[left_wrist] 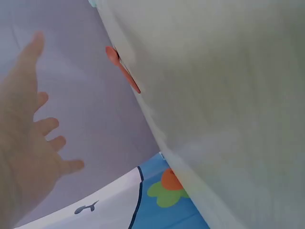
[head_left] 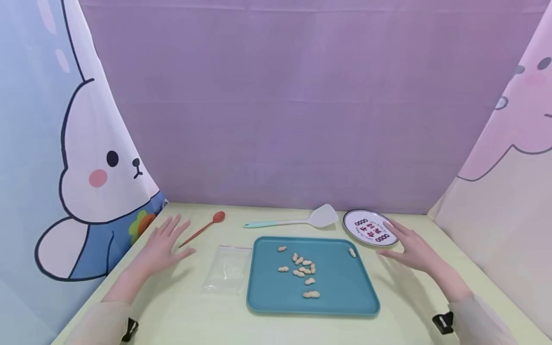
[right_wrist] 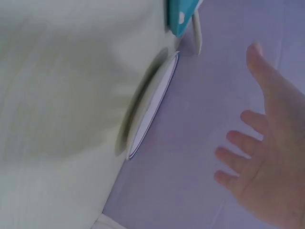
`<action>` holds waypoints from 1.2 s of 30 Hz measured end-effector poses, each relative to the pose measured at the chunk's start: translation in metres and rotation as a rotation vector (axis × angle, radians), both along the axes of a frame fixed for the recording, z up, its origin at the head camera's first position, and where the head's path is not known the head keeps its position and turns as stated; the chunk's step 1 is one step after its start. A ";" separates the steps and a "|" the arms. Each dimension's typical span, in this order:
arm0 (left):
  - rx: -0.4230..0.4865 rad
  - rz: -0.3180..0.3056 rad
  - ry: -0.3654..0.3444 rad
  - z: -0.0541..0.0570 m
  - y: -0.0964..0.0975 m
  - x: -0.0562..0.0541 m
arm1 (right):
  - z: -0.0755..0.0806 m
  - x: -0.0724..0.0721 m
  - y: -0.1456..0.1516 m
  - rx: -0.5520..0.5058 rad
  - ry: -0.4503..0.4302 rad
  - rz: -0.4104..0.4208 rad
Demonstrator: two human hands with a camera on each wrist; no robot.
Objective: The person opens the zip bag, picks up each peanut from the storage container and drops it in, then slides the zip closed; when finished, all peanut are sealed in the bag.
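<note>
My left hand (head_left: 161,249) hovers over the table's left side with fingers spread, holding nothing. Nearest to it lies a red spoon (head_left: 207,227), bowl pointing away. Over the right side my right hand (head_left: 411,247) is held out with fingers extended and thumb apart, also holding nothing. Its fingertips overlap the edge of a white patterned plate (head_left: 352,232) in the head view. Between the hands lies a blue-green tray (head_left: 276,299) bearing several peanuts in their shells (head_left: 311,294). A clear zip bag (head_left: 226,270) rests flat at the tray's left edge.
Behind the tray lies a spatula (head_left: 323,216) with a white blade and a mint handle. The pale yellow table (head_left: 194,321) ends at a purple curtain (head_left: 276,120). Printed cloths hang on the left (head_left: 90,201) and right (head_left: 504,206).
</note>
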State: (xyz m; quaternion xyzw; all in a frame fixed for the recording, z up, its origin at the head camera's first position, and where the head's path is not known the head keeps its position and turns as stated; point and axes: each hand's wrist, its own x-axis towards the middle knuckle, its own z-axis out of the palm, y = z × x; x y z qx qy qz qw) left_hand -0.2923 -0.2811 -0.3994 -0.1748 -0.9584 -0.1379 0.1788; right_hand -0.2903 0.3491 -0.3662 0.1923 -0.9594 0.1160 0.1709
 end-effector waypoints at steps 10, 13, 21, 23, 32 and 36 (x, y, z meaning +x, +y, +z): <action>0.242 -0.060 -0.076 0.008 0.027 -0.030 | 0.017 -0.029 -0.055 -0.131 0.109 0.151; 0.294 -0.098 -0.115 0.005 0.039 -0.037 | 0.017 -0.037 -0.079 -0.182 0.122 0.202; 0.315 -0.121 -0.241 0.000 0.064 -0.048 | 0.015 -0.052 -0.145 -0.311 -0.018 0.334; 0.314 -0.123 -0.251 0.000 0.067 -0.050 | 0.013 -0.057 -0.160 -0.320 -0.018 0.384; 0.320 -0.149 -0.308 -0.007 0.073 -0.058 | 0.005 -0.068 -0.220 -0.312 -0.145 0.469; 0.325 -0.153 -0.361 -0.010 0.074 -0.057 | 0.002 -0.070 -0.242 -0.283 -0.216 0.495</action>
